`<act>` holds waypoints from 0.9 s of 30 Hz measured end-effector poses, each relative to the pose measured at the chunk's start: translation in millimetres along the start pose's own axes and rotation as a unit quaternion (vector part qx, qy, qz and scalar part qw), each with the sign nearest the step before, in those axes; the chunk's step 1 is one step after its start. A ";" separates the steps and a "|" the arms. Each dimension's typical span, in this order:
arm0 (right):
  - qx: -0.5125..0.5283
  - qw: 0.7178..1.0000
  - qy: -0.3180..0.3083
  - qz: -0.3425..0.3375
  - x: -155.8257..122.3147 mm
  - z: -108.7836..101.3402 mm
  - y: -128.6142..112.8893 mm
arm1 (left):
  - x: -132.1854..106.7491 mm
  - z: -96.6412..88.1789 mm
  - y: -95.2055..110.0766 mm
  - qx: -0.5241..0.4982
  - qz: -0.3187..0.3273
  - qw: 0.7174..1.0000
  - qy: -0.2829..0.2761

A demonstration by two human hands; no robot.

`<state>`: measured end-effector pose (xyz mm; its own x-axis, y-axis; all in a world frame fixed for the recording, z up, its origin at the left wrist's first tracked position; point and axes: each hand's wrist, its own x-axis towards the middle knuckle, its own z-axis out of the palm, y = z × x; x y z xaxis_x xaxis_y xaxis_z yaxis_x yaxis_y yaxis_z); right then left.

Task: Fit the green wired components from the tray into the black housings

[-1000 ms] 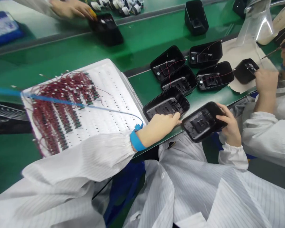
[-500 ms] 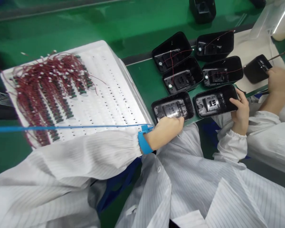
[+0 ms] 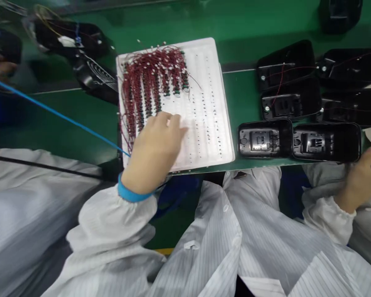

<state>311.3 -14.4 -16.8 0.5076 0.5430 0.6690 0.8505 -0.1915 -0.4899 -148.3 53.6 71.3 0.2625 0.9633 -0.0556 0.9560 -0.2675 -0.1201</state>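
My left hand (image 3: 157, 144), with a blue wrist strap (image 3: 132, 192), hovers over the white foam tray (image 3: 204, 152). Its fingers curve downward, with the thumb apart from them; nothing shows in it, though its underside is hidden. Beside it stand rows of small green boards with red twisted wires (image 3: 154, 66). My right hand (image 3: 363, 175) is smeared by motion at the right edge, just off the end of a black plastic housing (image 3: 330, 142); its fingers are partly cut off. A second open black housing (image 3: 264, 138) lies left of that one.
Behind the two housings lie several more black shells with red wires (image 3: 289, 99). Another black housing (image 3: 340, 16) stands at the back right. At left are a black shell with wires (image 3: 77, 39) and a co-worker's hand (image 3: 1, 68). A blue cord (image 3: 58, 111) runs to my strap.
My left hand has left the nearer housing and moved left over the tray. My right hand has let go of the other housing and moved right. The view has shifted left.
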 end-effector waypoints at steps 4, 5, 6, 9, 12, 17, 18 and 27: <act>0.061 0.995 0.050 -0.066 0.4 4.9 -13.1 | 14.6 49.9 -60.3 -0.129 -0.058 0.988 0.068; 0.073 0.993 0.050 -0.073 0.3 7.3 -16.7 | 17.2 56.6 -68.0 -0.154 -0.052 0.983 0.084; 0.083 0.992 0.050 -0.080 -0.1 9.8 -20.6 | 19.4 60.3 -73.6 -0.170 -0.053 0.980 0.094; 0.103 0.989 0.047 -0.094 -4.7 16.1 -36.7 | 25.7 57.3 -81.3 -0.185 -0.096 0.974 0.083; 0.124 0.987 0.026 -0.095 -13.5 19.1 -62.5 | 33.6 43.9 -79.8 -0.192 -0.138 0.971 0.030; 0.167 0.977 -0.054 -0.121 -28.7 21.5 -115.1 | 45.6 23.9 -64.8 -0.209 -0.174 0.962 0.019; 0.174 0.974 -0.077 -0.126 -30.9 22.2 -123.7 | 47.3 21.7 -62.0 -0.211 -0.187 0.959 0.022; 0.234 0.936 -0.185 -0.186 -45.4 30.5 -155.5 | 36.0 15.5 -65.5 -0.361 -0.259 0.894 0.057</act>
<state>151.8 15.6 12.0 0.0322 0.7638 0.6446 0.7617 0.3989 -0.5107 -203.5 105.4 61.8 -0.2678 0.9608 -0.0717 0.7770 0.2594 0.5736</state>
